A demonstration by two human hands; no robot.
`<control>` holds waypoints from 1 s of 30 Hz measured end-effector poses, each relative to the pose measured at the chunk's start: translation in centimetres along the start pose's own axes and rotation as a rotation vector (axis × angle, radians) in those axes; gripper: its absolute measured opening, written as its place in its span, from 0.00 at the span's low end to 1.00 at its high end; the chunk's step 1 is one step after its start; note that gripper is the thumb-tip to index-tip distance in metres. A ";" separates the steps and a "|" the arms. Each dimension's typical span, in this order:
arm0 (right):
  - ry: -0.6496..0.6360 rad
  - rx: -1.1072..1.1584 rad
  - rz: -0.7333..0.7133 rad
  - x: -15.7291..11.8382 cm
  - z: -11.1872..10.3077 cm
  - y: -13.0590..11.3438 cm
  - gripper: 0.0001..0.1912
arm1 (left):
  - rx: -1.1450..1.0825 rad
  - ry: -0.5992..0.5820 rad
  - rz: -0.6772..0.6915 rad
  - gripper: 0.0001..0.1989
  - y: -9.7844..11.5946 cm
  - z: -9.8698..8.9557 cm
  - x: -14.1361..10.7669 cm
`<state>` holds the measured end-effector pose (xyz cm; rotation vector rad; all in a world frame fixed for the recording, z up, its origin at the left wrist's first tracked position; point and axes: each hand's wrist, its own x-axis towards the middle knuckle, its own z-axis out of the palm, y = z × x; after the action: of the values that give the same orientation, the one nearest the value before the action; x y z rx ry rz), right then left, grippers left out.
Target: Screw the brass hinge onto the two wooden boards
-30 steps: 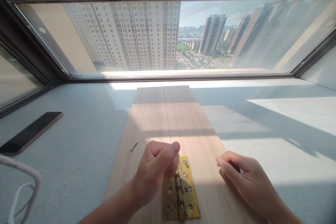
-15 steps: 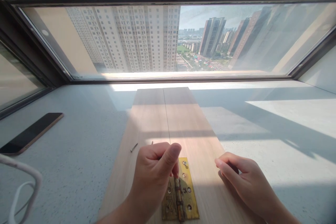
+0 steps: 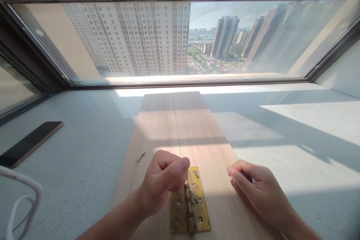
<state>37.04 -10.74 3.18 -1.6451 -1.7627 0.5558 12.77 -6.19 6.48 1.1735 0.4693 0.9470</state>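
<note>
A brass hinge lies across the seam between two pale wooden boards, with its knuckle along the seam. Its plates have several screw holes, and a screw head shows in the top right one. My left hand is closed in a fist over the hinge's upper left part, thumb on top; whatever it holds is hidden. On the right board's edge rests my right hand, thumb and index finger pinched together, with nothing clear between them. A loose screw lies on the left board.
A black phone lies on the speckled white sill at the left. White cables curl at the lower left. Beyond the boards stands a dark window frame, with tall buildings outside.
My left hand has shifted slightly left and uncovered more of the hinge's knuckle. The whole view has moved a little. My right hand keeps its pinched pose.
</note>
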 end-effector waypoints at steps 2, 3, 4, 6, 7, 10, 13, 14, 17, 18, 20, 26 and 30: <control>0.001 0.008 0.005 0.0 0.0 0.0 0.21 | -0.083 0.033 0.027 0.25 -0.1 0.0 0.1; 0.001 0.013 0.008 -0.1 0.0 0.0 0.21 | -0.092 0.083 0.044 0.24 -0.2 0.2 0.1; -0.001 0.016 0.010 -0.1 0.0 0.0 0.21 | -0.069 0.152 0.062 0.24 -0.3 0.4 0.1; 0.000 0.019 0.018 -0.2 0.1 0.0 0.20 | 0.045 0.319 0.096 0.26 -0.5 0.9 0.0; 0.003 0.016 0.023 -0.2 0.1 0.0 0.21 | 0.112 0.391 0.101 0.27 -0.6 1.2 -0.1; 0.002 0.009 0.032 -0.2 0.1 0.0 0.21 | 0.257 0.477 0.069 0.28 -0.6 2.0 -0.4; -0.001 0.011 0.027 -0.1 0.1 0.0 0.21 | 0.305 0.447 0.034 0.29 -0.4 2.6 -0.6; -0.001 0.011 0.020 -0.1 0.1 0.1 0.21 | 0.296 0.432 0.033 0.29 -0.4 2.7 -0.6; -0.002 0.002 -0.001 0.0 0.0 0.1 0.21 | 0.250 0.393 0.028 0.29 -0.3 2.5 -0.5; -0.005 -0.002 -0.006 0.0 0.0 0.1 0.21 | 0.244 0.361 0.020 0.29 -0.2 2.3 -0.5; -0.007 -0.009 -0.010 0.0 0.0 0.1 0.21 | 0.226 0.241 -0.005 0.29 0.0 1.7 -0.3; 0.002 0.009 0.005 -0.1 0.1 0.2 0.20 | 0.010 0.021 -0.120 0.25 0.9 0.2 0.2; -0.027 0.007 0.024 0.0 0.1 0.3 0.20 | 0.051 0.071 -0.040 0.17 1.2 0.4 0.1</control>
<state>37.19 -10.72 2.87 -1.6637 -1.7603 0.5974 12.67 -6.24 7.74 1.1756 0.5748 0.9489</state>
